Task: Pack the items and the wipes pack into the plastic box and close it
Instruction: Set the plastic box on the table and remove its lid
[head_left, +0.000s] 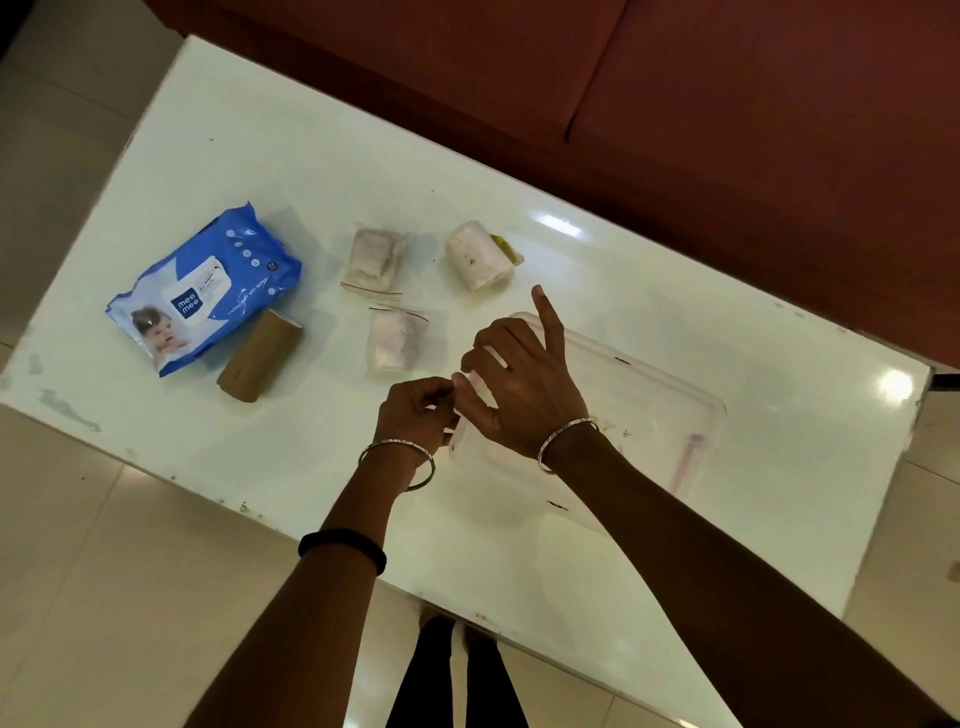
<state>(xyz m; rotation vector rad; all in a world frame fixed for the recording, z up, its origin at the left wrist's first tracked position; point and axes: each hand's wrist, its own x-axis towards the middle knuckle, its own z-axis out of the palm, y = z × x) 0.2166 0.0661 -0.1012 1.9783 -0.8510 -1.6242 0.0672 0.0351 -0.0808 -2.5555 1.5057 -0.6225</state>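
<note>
A clear plastic box (649, 410) with its lid on lies on the white table (291, 171), right of centre. My right hand (519, 384) grips the pale pink latch at the box's left end, index finger pointing up. My left hand (415, 410) pinches the same latch from the left. The blue wipes pack (208, 291) lies at the left, with a brown roll (260, 356) beside it. Two zip bags holding white items (375, 257) (392, 340) lie in the middle. A white rolled item (480, 255) lies behind the box.
A dark red sofa (675, 93) runs along the table's far edge. Pale floor tiles (104, 597) surround the table. My legs and feet (457, 675) stand at the table's near edge.
</note>
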